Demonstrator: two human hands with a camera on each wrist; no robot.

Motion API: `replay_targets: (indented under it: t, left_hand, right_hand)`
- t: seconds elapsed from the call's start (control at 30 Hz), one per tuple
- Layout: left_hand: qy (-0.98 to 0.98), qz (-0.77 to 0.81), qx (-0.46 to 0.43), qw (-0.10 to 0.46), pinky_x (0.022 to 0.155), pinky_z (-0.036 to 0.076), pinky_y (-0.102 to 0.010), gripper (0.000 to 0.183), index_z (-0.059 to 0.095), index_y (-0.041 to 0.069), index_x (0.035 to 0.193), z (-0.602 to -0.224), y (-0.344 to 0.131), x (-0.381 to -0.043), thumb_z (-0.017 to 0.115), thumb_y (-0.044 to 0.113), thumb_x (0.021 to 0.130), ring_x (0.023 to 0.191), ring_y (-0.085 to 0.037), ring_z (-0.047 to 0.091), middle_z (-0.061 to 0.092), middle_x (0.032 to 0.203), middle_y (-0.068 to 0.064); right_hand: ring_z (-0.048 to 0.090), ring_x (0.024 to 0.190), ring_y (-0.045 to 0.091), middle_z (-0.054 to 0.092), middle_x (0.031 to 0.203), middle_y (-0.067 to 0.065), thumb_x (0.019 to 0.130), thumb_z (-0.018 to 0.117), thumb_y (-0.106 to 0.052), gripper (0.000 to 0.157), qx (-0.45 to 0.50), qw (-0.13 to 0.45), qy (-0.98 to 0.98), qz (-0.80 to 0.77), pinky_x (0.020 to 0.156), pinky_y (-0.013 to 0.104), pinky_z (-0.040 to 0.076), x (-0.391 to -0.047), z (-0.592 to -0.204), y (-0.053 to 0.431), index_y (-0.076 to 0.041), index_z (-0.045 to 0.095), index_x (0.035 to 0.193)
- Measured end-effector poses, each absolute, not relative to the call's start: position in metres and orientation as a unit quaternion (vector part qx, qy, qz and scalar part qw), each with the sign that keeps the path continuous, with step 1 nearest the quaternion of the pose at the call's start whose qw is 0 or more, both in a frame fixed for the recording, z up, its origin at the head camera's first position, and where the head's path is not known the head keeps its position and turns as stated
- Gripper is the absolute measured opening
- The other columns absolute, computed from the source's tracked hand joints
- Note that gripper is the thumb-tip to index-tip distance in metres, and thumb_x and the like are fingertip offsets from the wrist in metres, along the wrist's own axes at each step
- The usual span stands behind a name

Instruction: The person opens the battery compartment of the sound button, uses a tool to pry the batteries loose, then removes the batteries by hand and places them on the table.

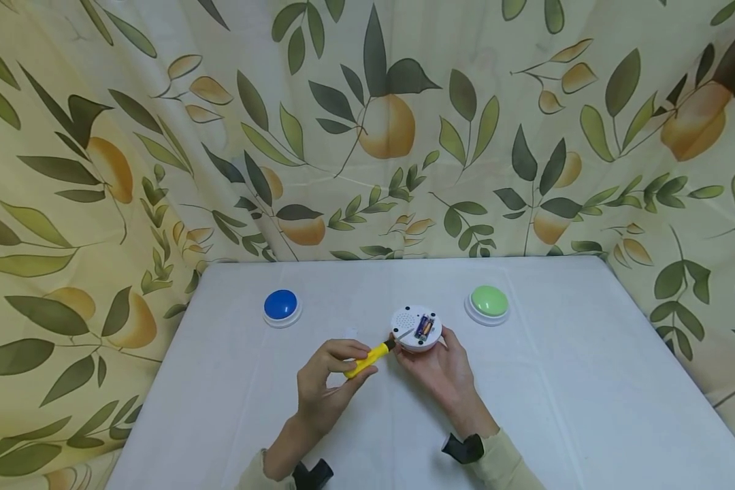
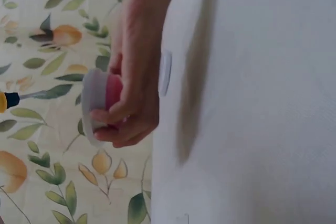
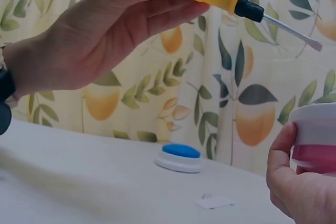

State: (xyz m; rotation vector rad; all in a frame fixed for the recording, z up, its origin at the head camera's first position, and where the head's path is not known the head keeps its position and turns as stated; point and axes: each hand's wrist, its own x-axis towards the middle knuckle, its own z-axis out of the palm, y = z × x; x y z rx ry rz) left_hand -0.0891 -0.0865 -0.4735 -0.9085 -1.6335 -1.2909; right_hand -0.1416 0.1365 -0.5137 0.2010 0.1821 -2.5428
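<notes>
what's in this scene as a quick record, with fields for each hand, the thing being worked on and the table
left hand: holds a yellow-handled metal screwdriver
right hand: holds a round white-and-pink button, white underside up
compartment: open, two small cylindrical batteries inside
screwdriver tip: apart from the held button
table, far left: round blue-domed button with white base
table, far right: round green-domed button with white base
also on table: small flat white piece
</notes>
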Motion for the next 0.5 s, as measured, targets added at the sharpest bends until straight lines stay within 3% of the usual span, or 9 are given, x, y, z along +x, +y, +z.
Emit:
replay_targets:
  t: [0.13, 0.3, 0.5]
  left_hand:
    - [-0.623, -0.592, -0.33, 0.39, 0.089, 0.062, -0.027, 0.028, 0.055, -0.013, 0.094, -0.471, -0.089, -0.094, 0.08, -0.006, 0.085, 0.103, -0.024, 0.074, 0.068, 0.099, -0.025]
    - [-0.608, -0.643, -0.278, 0.375, 0.089, 0.062, -0.027, 0.029, 0.051, -0.016, 0.093, -0.464, -0.094, -0.1, 0.078, -0.015, 0.083, 0.106, -0.017, 0.073, 0.068, 0.1, -0.023]
    - [-0.609, -0.673, -0.216, 0.36, 0.09, 0.061, -0.025, 0.029, 0.05, -0.016, 0.097, -0.456, -0.099, -0.109, 0.076, -0.014, 0.085, 0.106, -0.014, 0.073, 0.071, 0.106, -0.009]
  right_hand:
    - [0.024, 0.15, 0.031, 0.016, 0.168, 0.01, 0.112, 0.033, -0.045, 0.063, 0.071, 0.289, 0.055, -0.953, 0.119, 0.041, 0.038, -0.142, -0.516, 0.138, -0.033, 0.004, 0.167]
    - [0.017, 0.155, 0.031, 0.021, 0.166, 0.009, 0.112, 0.033, -0.048, 0.062, 0.075, 0.299, 0.035, -0.951, 0.12, 0.04, 0.037, -0.143, -0.519, 0.138, -0.036, 0.006, 0.167]
    - [0.025, 0.149, 0.034, 0.017, 0.167, 0.008, 0.112, 0.03, -0.049, 0.058, 0.087, 0.295, 0.042, -0.95, 0.115, 0.04, 0.041, -0.145, -0.519, 0.138, -0.036, 0.012, 0.165]
